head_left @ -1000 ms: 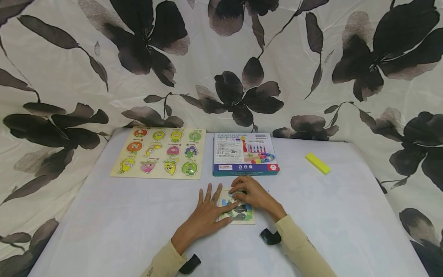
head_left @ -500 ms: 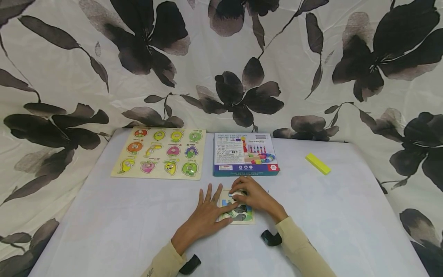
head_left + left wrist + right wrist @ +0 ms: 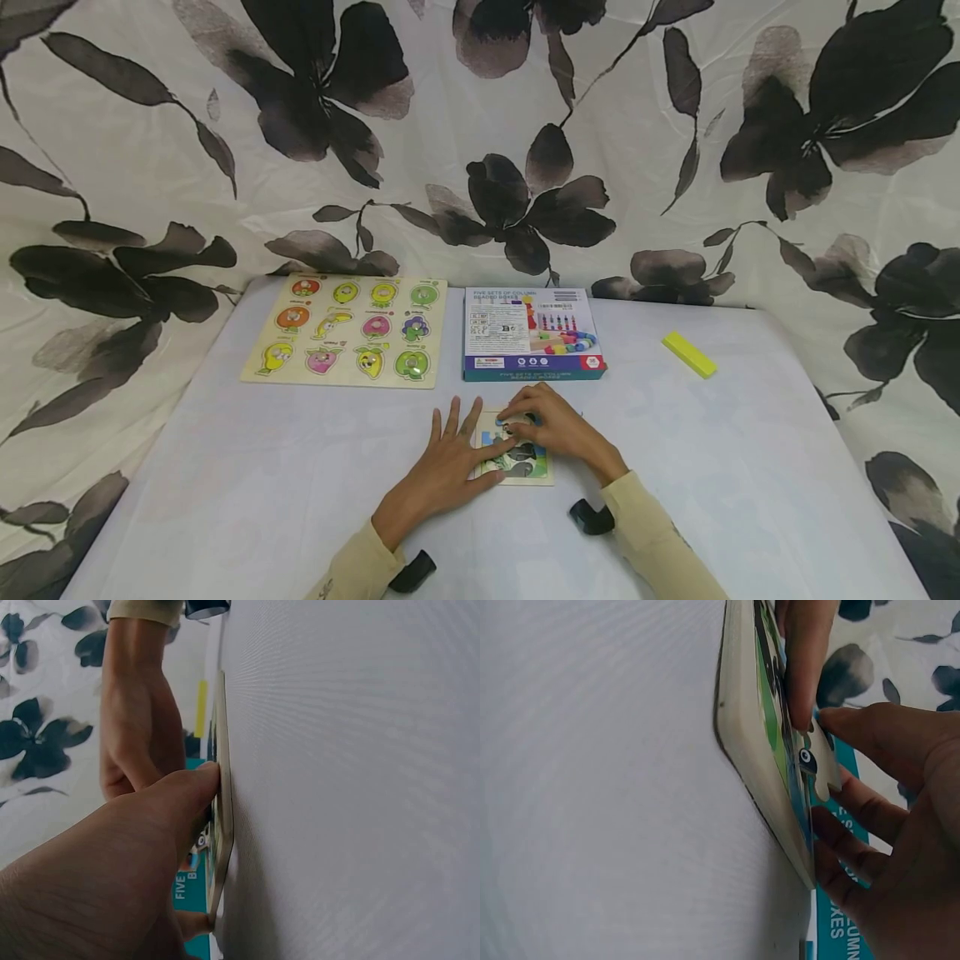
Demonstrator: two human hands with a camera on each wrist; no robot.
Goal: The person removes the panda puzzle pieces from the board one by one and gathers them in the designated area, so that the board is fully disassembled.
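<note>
A small wooden jigsaw board [image 3: 531,482] with a black-and-white animal picture, green and blue around it, lies on the table in front of the person. My left hand [image 3: 444,465] rests on its left side with fingers spread; in the left wrist view the thumb [image 3: 202,778] lies over the board near its edge. At the board's upper part, my right hand [image 3: 551,423] pinches a jigsaw piece [image 3: 823,759] between thumb and fingers. This piece, showing a printed eye, stands tilted above the picture in the right wrist view. The hands partly cover the picture.
Behind the jigsaw stands a boxed bead set [image 3: 532,333], lying flat. A larger fruit puzzle board [image 3: 300,379] lies at the back left. A yellow block [image 3: 688,354] is at the back right. A floral cloth [image 3: 645,125] hangs behind the table.
My right wrist has shifted very slightly to the right, its fingers still on the piece at the board's upper part. My left hand stays in place.
</note>
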